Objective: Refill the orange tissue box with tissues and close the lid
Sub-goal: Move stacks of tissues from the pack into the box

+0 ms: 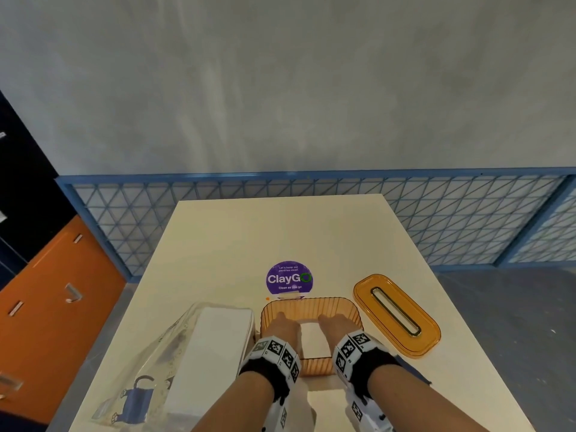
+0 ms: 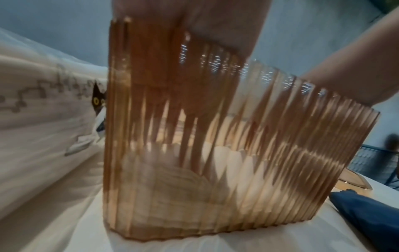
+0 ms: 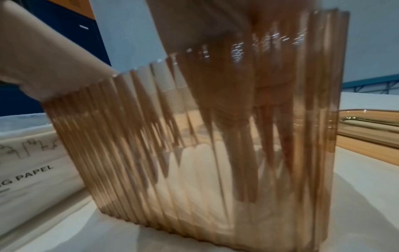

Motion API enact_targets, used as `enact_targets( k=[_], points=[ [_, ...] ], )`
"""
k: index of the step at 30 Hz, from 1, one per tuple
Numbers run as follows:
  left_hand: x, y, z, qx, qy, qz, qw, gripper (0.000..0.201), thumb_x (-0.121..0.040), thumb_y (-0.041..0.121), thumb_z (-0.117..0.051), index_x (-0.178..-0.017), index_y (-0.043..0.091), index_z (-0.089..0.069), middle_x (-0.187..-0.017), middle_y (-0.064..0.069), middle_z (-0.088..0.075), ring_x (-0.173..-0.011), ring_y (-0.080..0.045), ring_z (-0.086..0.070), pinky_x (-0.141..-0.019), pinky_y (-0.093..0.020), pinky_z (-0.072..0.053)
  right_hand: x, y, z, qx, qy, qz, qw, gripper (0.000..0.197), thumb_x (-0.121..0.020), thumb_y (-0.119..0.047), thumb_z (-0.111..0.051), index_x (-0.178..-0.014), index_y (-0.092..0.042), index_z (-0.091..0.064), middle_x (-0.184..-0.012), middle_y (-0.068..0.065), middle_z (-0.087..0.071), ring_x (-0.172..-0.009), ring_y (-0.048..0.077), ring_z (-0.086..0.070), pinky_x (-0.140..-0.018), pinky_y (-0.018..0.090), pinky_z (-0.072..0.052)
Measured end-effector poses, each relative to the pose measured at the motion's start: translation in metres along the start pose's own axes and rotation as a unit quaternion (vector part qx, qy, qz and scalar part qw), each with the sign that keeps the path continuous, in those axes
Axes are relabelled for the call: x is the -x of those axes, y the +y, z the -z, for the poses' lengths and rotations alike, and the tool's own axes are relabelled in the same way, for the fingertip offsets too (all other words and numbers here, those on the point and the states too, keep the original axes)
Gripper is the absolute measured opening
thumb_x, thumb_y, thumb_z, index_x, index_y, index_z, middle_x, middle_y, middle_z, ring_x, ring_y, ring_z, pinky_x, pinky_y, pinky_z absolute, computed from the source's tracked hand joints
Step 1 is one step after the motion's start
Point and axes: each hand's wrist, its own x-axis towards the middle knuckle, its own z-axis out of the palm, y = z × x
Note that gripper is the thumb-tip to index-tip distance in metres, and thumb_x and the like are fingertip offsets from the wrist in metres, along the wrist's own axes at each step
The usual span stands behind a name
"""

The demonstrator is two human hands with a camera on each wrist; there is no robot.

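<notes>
The orange ribbed tissue box (image 1: 311, 305) stands open near the table's front edge. Both hands reach down into it. My left hand (image 1: 280, 325) is at the box's left side and my right hand (image 1: 335, 325) at its right, with a white tissue stack (image 1: 313, 338) between them. In the right wrist view, straight fingers (image 3: 244, 153) point down behind the translucent wall (image 3: 129, 153) onto the tissues (image 3: 200, 170). The left wrist view shows the left hand (image 2: 205, 25) dipping over the rim. The orange lid (image 1: 396, 313) with its slot lies flat to the right of the box.
A clear plastic tissue pack (image 1: 199, 353) holding more white tissues lies left of the box, close to it. A purple round sticker (image 1: 289, 278) sits just behind the box. Blue mesh railing (image 1: 311, 213) runs beyond the table's far edge; orange drawers (image 1: 56, 307) stand left.
</notes>
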Motion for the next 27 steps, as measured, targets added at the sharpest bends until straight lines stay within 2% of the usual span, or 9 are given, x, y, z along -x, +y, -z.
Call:
enact_targets(
  k=[4, 6, 9, 11, 12, 16, 20, 23, 27],
  points=[
    [0.006, -0.001, 0.001, 0.028, 0.044, -0.006, 0.999, 0.039, -0.095, 0.011, -0.046, -0.134, 0.010, -0.048, -0.136, -0.013, -0.038, -0.121, -0.029, -0.051, -0.101, -0.033, -0.044, 0.002, -0.006, 0.007, 0.053, -0.006, -0.016, 0.998, 0.037, -0.096, -0.013, -0.045, -0.132, -0.008, -0.049, -0.132, 0.012, -0.053, -0.119, 0.025, -0.056, -0.094, 0.030, -0.047],
    [0.013, -0.005, 0.004, 0.085, 0.117, -0.022, 0.989, 0.038, -0.095, 0.011, -0.045, -0.133, 0.011, -0.049, -0.134, -0.010, -0.043, -0.121, -0.027, -0.051, -0.101, -0.034, -0.044, 0.012, -0.006, 0.015, 0.057, 0.038, -0.024, 0.997, 0.033, -0.096, -0.012, -0.043, -0.127, -0.009, -0.054, -0.130, 0.010, -0.054, -0.119, 0.024, -0.055, -0.095, 0.030, -0.047],
    [0.034, -0.022, 0.012, 0.164, 0.271, -0.040, 0.948, 0.038, -0.093, 0.006, -0.044, -0.129, 0.015, -0.051, -0.126, -0.006, -0.049, -0.117, -0.022, -0.051, -0.094, -0.033, -0.046, 0.030, 0.009, 0.028, 0.012, 0.152, -0.022, 0.988, 0.032, -0.095, -0.007, -0.040, -0.125, -0.011, -0.052, -0.126, 0.010, -0.055, -0.115, 0.024, -0.056, -0.088, 0.030, -0.047],
    [0.050, -0.042, 0.010, 0.207, 0.334, -0.012, 0.919, 0.036, -0.093, 0.009, -0.045, -0.128, 0.014, -0.051, -0.125, -0.005, -0.049, -0.111, -0.021, -0.054, -0.087, -0.032, -0.048, 0.037, 0.025, 0.032, -0.051, 0.205, -0.037, 0.977, 0.035, -0.095, -0.006, -0.040, -0.128, -0.014, -0.048, -0.126, 0.009, -0.054, -0.113, 0.023, -0.056, -0.081, 0.030, -0.047],
    [0.057, -0.053, 0.004, 0.221, 0.348, 0.012, 0.911, 0.036, -0.094, 0.012, -0.046, -0.130, 0.013, -0.050, -0.127, -0.005, -0.047, -0.111, -0.022, -0.055, -0.086, -0.032, -0.047, 0.038, 0.033, 0.030, -0.084, 0.217, -0.045, 0.972, 0.038, -0.095, -0.008, -0.041, -0.132, -0.015, -0.046, -0.127, 0.008, -0.053, -0.114, 0.023, -0.055, -0.083, 0.030, -0.047],
    [0.071, -0.082, -0.027, 0.225, 0.329, 0.112, 0.910, 0.046, -0.094, 0.030, -0.049, -0.134, 0.009, -0.041, -0.137, -0.010, -0.038, -0.124, -0.024, -0.045, -0.093, -0.033, -0.045, 0.033, 0.051, 0.010, -0.190, 0.192, -0.043, 0.962, 0.048, -0.097, -0.014, -0.043, -0.144, -0.016, -0.034, -0.142, 0.011, -0.045, -0.126, 0.024, -0.049, -0.100, 0.032, -0.043],
    [0.070, -0.081, -0.048, 0.152, 0.297, 0.153, 0.930, 0.056, -0.088, 0.053, -0.048, -0.126, 0.012, -0.044, -0.127, -0.006, -0.044, -0.121, -0.022, -0.045, -0.093, -0.031, -0.043, 0.031, 0.050, -0.002, -0.274, 0.174, -0.042, 0.945, 0.049, -0.097, -0.008, -0.040, -0.145, -0.015, -0.035, -0.134, 0.013, -0.055, -0.118, 0.028, -0.056, -0.098, 0.037, -0.049],
    [0.067, -0.081, -0.055, 0.094, 0.290, 0.166, 0.938, 0.051, -0.091, 0.048, -0.046, -0.127, 0.012, -0.042, -0.130, -0.006, -0.042, -0.125, -0.022, -0.041, -0.097, -0.030, -0.041, 0.032, 0.050, -0.003, -0.296, 0.187, -0.048, 0.935, 0.048, -0.097, -0.005, -0.038, -0.143, -0.015, -0.038, -0.131, 0.015, -0.057, -0.116, 0.030, -0.057, -0.098, 0.038, -0.049],
    [0.065, -0.081, -0.056, 0.078, 0.289, 0.166, 0.940, 0.044, -0.095, 0.041, -0.038, -0.128, 0.012, -0.041, -0.131, -0.006, -0.042, -0.126, -0.022, -0.040, -0.098, -0.030, -0.040, 0.032, 0.050, -0.004, -0.274, 0.186, -0.052, 0.942, 0.049, -0.097, -0.006, -0.037, -0.145, -0.017, -0.035, -0.131, 0.014, -0.057, -0.116, 0.028, -0.057, -0.098, 0.035, -0.048]
  ],
)
